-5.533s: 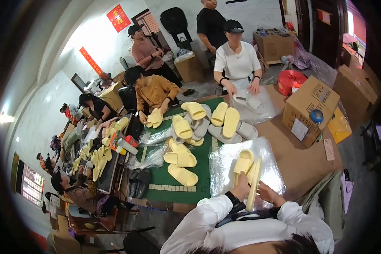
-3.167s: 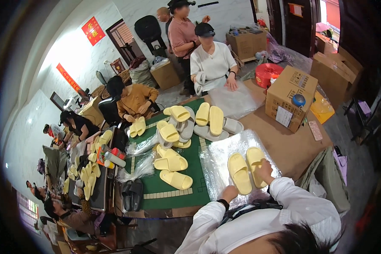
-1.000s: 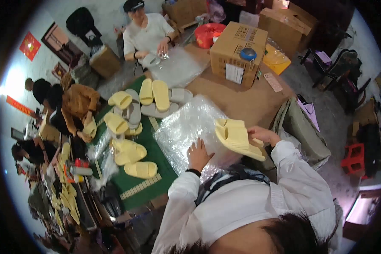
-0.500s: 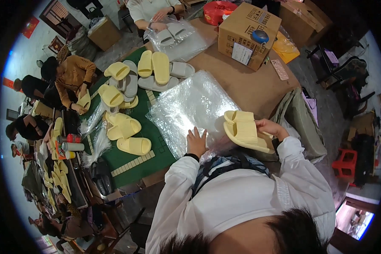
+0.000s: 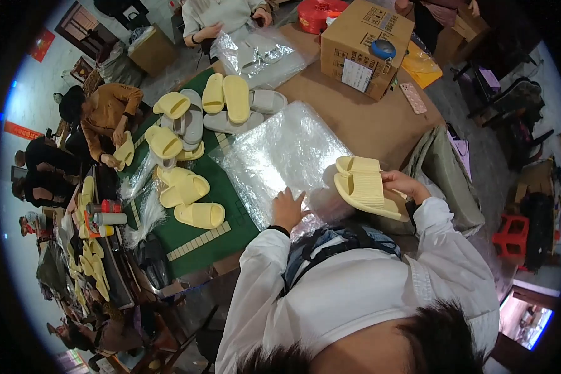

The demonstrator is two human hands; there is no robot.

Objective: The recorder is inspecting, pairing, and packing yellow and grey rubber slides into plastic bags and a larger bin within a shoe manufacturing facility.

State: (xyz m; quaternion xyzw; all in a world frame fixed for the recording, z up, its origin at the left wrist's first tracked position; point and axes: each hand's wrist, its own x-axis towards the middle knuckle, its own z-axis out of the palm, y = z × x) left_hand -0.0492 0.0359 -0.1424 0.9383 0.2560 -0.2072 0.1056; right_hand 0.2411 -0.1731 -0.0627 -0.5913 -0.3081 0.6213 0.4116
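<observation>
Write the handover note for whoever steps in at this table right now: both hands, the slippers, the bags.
Right hand: holds a stacked pair of pale yellow foam slippers above the table's near edge.
Left hand: flat on the stack of clear plastic bags, holding nothing.
Pair in hand is not in a bag yet; no bag looks opened.
More loose yellow and grey slippers lie on the green mat to the left, unbagged.
A cardboard box stands at the brown table's far side.

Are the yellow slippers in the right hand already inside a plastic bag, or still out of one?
Out. The right hand holds the yellow slippers bare above the clear plastic bags.
</observation>
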